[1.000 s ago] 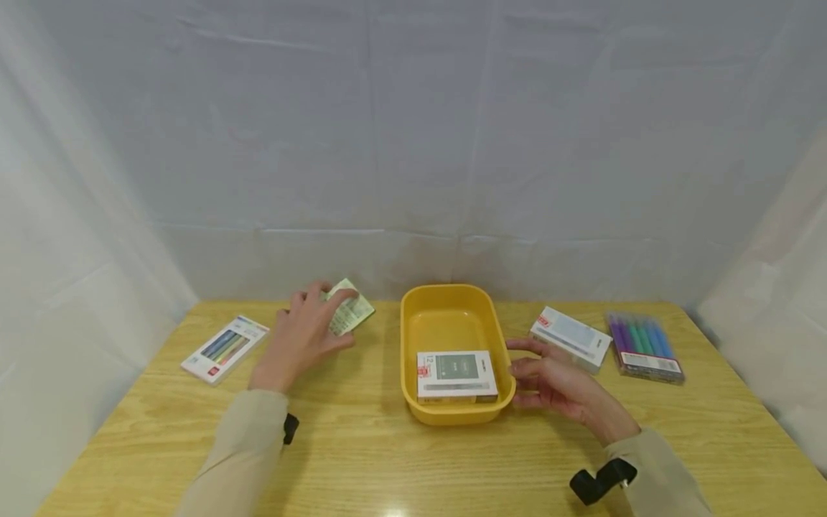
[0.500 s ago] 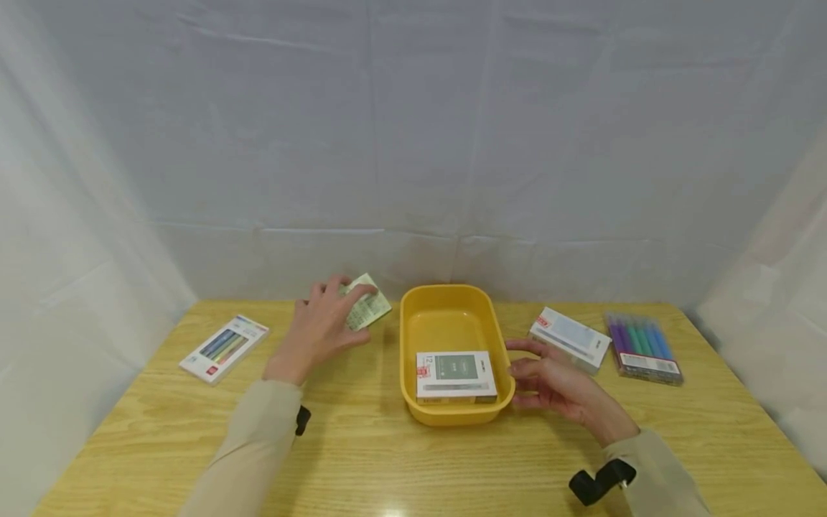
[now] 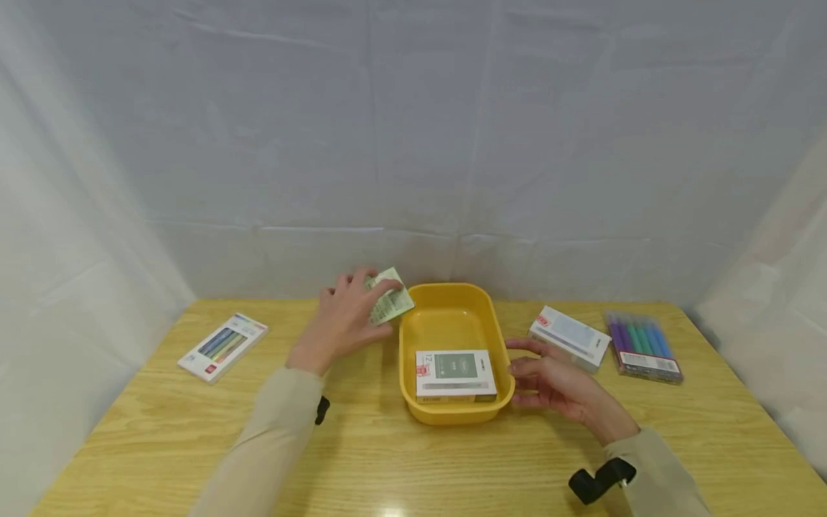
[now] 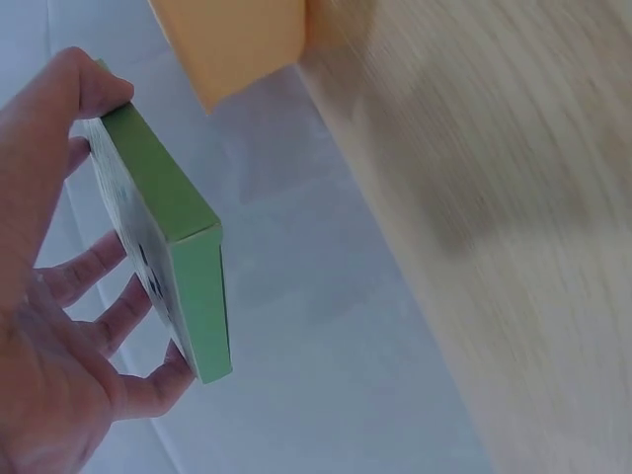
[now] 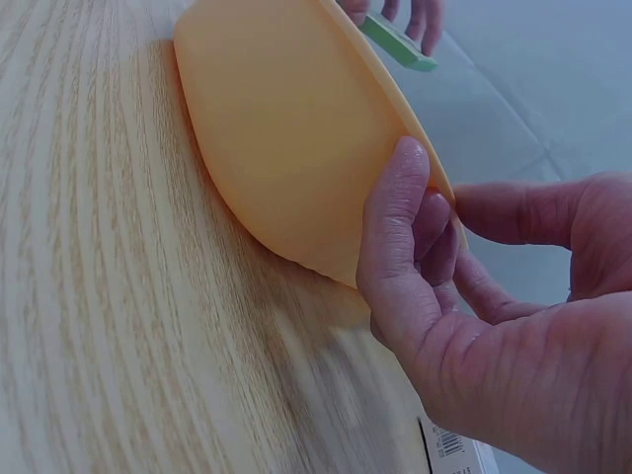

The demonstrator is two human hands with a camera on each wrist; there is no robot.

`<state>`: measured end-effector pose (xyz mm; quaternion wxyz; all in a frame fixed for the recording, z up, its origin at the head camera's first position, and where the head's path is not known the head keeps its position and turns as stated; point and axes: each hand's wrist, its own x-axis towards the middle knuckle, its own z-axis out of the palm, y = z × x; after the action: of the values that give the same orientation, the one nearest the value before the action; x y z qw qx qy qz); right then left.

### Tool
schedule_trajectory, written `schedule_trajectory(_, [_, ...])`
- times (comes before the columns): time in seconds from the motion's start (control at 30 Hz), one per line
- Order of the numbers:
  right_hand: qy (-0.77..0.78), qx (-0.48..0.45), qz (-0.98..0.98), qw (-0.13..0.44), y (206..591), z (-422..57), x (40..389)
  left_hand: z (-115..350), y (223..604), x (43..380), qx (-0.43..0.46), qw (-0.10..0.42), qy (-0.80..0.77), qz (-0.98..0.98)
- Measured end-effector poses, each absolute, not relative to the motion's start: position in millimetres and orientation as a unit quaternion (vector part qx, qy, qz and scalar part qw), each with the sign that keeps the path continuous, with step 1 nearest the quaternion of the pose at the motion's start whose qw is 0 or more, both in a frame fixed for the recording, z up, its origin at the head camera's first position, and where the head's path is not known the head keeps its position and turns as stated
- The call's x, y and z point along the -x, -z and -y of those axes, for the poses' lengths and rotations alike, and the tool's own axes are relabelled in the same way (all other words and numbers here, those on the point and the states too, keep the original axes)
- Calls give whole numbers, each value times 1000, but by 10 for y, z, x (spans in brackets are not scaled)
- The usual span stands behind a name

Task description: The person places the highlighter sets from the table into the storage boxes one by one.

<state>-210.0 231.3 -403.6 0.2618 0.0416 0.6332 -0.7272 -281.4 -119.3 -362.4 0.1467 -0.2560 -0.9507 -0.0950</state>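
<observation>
In the head view my left hand (image 3: 349,316) holds a flat pale-green box (image 3: 391,298) by its edges, beside the upper left rim of a yellow plastic bin (image 3: 410,388). The left wrist view shows the thumb on one edge of that green box (image 4: 197,286) and fingertips along the opposite one. Against the bin's outer right side rest the fingers of my right hand (image 3: 555,384); in the right wrist view they touch the bin wall (image 5: 286,128) near its rim. Inside the bin, towards the front, lies a white box (image 3: 455,377) with a grey-green label.
A white pack of coloured pencils (image 3: 222,348) lies at the left of the wooden table (image 3: 413,467). To the right are another white box (image 3: 571,337), close behind the right hand, and a clear pack of purple, green and blue pens (image 3: 644,348). A pale curtain (image 3: 413,143) hangs behind.
My left hand has carried the green box rightward and slightly up, to the bin's left rim. The right hand and the bin have stayed in place.
</observation>
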Motion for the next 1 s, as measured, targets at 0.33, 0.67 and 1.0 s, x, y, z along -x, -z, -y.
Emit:
schedule_trajectory(0.33, [728, -38, -632, 261, 4042, -2301, 2107, 919, 3554, 2851, 278, 141, 99, 945])
schedule_trajectory(0.67, [733, -34, -628, 259, 4040, -2307, 2092, 657, 3548, 2878, 300, 136, 96, 939])
schedule_trajectory(1.0, [731, -35, -630, 259, 4028, -2312, 2081, 481, 3495, 2865, 326, 141, 71, 932])
